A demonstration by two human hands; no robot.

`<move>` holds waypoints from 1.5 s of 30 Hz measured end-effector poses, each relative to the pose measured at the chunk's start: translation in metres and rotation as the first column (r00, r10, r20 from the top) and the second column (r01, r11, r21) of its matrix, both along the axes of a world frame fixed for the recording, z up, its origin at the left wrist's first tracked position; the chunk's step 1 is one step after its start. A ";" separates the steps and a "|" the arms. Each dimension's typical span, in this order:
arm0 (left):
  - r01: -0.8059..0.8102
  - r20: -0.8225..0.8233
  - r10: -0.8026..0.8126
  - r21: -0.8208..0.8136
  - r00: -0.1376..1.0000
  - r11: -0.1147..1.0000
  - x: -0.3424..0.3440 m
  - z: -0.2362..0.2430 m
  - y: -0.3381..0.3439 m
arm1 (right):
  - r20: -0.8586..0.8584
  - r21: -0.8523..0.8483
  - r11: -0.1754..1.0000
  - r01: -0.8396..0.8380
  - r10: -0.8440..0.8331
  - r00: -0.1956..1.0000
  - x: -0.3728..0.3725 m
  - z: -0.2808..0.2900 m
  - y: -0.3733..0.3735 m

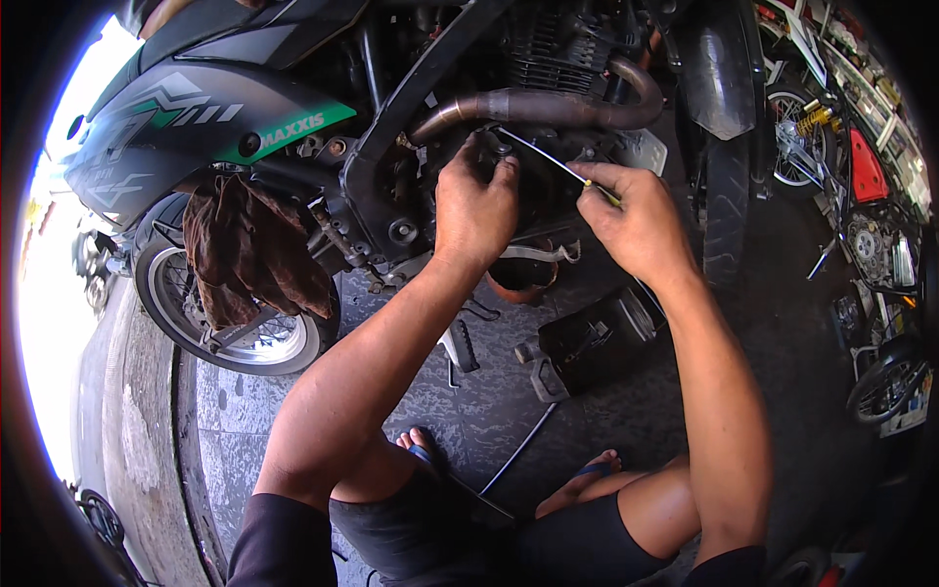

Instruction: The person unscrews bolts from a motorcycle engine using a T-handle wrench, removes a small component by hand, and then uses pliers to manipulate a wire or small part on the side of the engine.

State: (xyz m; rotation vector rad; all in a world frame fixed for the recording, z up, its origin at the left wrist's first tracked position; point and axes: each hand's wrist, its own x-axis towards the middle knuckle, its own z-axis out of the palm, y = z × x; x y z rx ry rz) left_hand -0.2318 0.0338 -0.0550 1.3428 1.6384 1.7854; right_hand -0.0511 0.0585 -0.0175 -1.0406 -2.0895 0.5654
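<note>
A dark brown cloth [249, 249] hangs over the rear of the motorcycle [220, 122], in front of its rear wheel [152, 279], probably draped there to stay off the floor [235, 411] and within reach. To its right, the left hand [474, 210] is at the engine's side below the exhaust pipe [538, 106], its thumb and fingers curled close about a dark part (whether it grips that part or merely steadies against it, I cannot tell). Next comes the screwdriver [548, 158], spanning the gap between the hands, its long axis slanting from lower right up to upper left. Its tip points at the engine, just beside the left fingertips. Underneath, a black container [616, 362] sits on the floor, seemingly kept close for its small contents. Rightmost, the right hand [641, 220] is closed around the screwdriver's handle, a rear hold that apparently leaves the slim shaft free to reach in.
</note>
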 end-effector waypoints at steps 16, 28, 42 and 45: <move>-0.089 0.010 0.089 -0.002 0.996 0.996 -0.022 0.000 0.005 | 0.108 0.122 0.990 0.074 -0.088 0.990 -0.023 0.003 -0.025; -0.150 -0.190 0.154 0.034 0.970 0.988 -0.021 -0.009 0.007 | -0.039 0.047 0.998 -0.044 0.046 0.998 -0.011 -0.019 0.003; -0.189 -0.287 0.184 0.011 0.940 0.982 -0.027 -0.003 0.003 | 0.077 0.047 0.999 0.006 -0.009 0.997 -0.008 0.010 -0.012; -0.225 -0.311 0.218 0.012 0.925 0.974 -0.025 -0.005 0.003 | 0.123 0.112 0.993 0.032 -0.046 0.991 -0.012 0.009 -0.013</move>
